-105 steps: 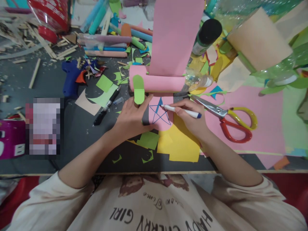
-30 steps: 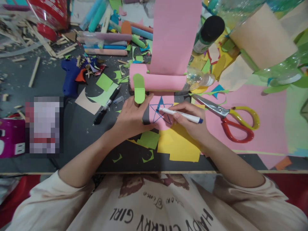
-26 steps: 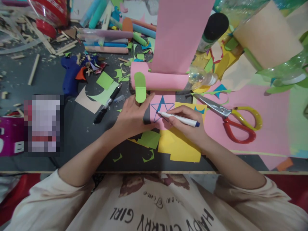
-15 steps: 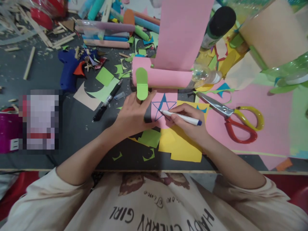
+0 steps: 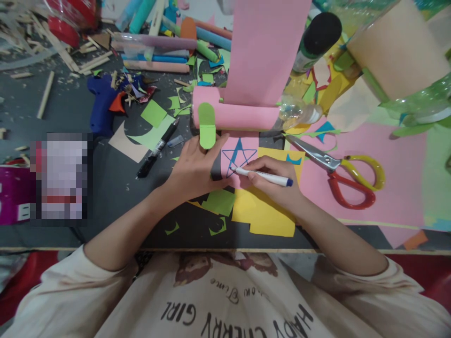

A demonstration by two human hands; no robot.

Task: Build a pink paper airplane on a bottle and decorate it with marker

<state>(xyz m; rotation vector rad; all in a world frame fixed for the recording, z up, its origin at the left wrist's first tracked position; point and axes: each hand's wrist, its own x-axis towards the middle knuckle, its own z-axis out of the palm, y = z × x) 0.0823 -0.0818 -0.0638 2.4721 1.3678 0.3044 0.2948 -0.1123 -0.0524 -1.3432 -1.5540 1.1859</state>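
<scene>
My right hand (image 5: pixel 278 180) pinches a white marker with a blue cap (image 5: pixel 262 175). Its tip touches the lower left of a blue star (image 5: pixel 238 159) drawn on a small pink paper piece (image 5: pixel 246 143). My left hand (image 5: pixel 195 166) lies flat with fingers spread on the left edge of that pink piece, holding it down. A yellow paper sheet (image 5: pixel 264 211) lies beneath my right hand. Just beyond my left fingers sits a pink paper roll (image 5: pixel 243 117) with a green tab (image 5: pixel 206 126).
Red-and-yellow scissors (image 5: pixel 338 173) lie to the right on a large pink sheet (image 5: pixel 387 188). A black marker (image 5: pixel 158 148) and a blue glue gun (image 5: pixel 100 103) lie at left. Paper scraps, coloured rolls, wooden sticks and a black-capped bottle (image 5: pixel 315 40) crowd the far side.
The marker tip has travelled from the star's right side across to its lower left, adding blue fill. My left hand has stayed pressed on the paper.
</scene>
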